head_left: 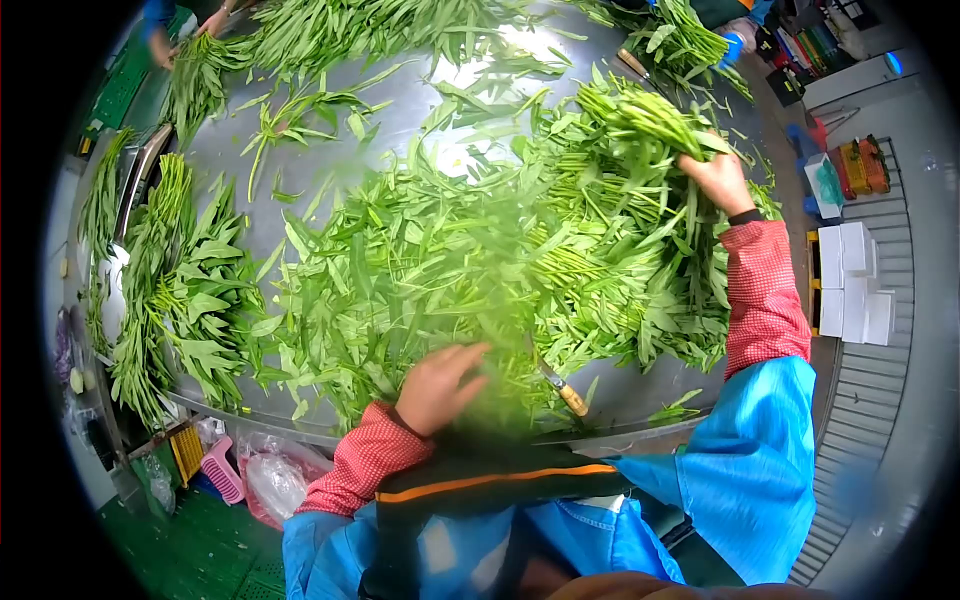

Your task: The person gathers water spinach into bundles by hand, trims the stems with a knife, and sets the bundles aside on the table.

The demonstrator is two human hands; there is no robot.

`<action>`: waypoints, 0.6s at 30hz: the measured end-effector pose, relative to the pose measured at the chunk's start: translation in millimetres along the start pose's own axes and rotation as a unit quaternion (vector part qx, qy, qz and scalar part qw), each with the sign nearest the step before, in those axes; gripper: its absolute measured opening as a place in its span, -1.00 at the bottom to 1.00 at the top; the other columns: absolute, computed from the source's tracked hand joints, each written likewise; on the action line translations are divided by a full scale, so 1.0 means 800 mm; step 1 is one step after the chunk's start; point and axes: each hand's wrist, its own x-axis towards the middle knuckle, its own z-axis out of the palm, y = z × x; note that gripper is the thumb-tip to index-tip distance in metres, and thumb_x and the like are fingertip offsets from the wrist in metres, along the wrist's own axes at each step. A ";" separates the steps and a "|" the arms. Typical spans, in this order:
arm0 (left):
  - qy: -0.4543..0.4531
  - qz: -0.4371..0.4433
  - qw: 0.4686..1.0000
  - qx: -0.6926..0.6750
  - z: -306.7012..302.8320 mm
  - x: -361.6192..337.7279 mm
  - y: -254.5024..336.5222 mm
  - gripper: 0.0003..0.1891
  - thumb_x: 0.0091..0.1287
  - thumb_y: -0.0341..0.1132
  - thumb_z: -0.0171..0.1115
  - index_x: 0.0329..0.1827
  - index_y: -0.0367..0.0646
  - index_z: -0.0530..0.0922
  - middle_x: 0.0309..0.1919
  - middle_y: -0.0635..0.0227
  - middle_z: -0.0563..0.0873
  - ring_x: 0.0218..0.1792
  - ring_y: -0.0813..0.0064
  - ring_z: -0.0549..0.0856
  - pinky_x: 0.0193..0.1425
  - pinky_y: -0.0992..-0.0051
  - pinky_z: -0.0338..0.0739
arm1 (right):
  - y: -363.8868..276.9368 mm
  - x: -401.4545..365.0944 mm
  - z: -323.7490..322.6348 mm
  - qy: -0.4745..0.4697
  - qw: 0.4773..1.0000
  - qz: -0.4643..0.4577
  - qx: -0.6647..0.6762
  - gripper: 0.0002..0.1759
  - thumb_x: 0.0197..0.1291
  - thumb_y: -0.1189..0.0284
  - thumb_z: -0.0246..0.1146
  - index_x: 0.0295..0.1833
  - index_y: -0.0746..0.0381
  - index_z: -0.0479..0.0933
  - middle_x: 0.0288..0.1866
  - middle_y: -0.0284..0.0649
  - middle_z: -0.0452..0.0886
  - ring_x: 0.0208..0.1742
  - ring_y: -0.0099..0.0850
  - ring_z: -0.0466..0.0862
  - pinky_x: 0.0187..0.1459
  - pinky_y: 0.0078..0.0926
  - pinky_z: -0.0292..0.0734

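Observation:
My right hand (722,182) is closed around a bundle of water spinach (655,120) at the right side of the metal table, the pale cut stems bunched above the pile. Low over the near edge of the large leafy heap (400,250), my left hand (440,388) has its fingers apart and slightly curled, with nothing in them. A knife (570,398) with a wooden handle lies just right of that hand, its blade partly hidden by greens. A blurred smear covers the middle of the view.
More bunches lie along the left edge (205,270) and far side (350,35) of the metal table (225,130). A second wooden-handled knife (632,64) rests farther back. Co-workers' hands show at far left (215,22) and far right (735,45). White boxes (848,280) stand right.

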 end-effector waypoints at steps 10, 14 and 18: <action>0.011 -0.012 1.000 0.025 0.003 0.004 0.008 -0.54 0.13 -0.41 0.34 0.14 -0.10 0.51 -0.28 0.24 0.66 -0.27 0.25 0.68 -0.21 0.36 0.59 | -0.010 0.067 0.095 -0.269 0.879 0.055 -0.390 -0.01 -0.10 -0.24 0.30 0.27 0.35 0.44 0.33 0.05 0.32 0.33 -0.15 0.39 0.27 -0.24 0.41; 0.023 -0.018 1.000 0.011 0.004 0.005 0.007 -0.57 0.15 -0.36 0.30 0.12 -0.07 0.51 -0.33 0.21 0.61 -0.30 0.19 0.64 -0.23 0.32 0.56 | 0.009 0.081 0.105 -0.343 0.878 0.066 -0.326 0.08 -0.17 -0.30 0.30 0.27 0.37 0.41 0.20 0.08 0.49 0.19 -0.10 0.53 0.23 -0.27 0.44; 0.003 -0.023 0.999 0.029 0.002 0.011 0.009 -0.55 0.13 -0.42 0.35 0.14 -0.11 0.53 -0.28 0.24 0.68 -0.25 0.30 0.70 -0.19 0.40 0.60 | 0.007 0.039 0.100 -0.231 0.934 -0.029 -0.271 -0.07 -0.16 -0.10 0.36 0.26 0.31 0.41 -0.01 0.08 0.64 0.05 -0.11 0.63 0.13 -0.26 0.49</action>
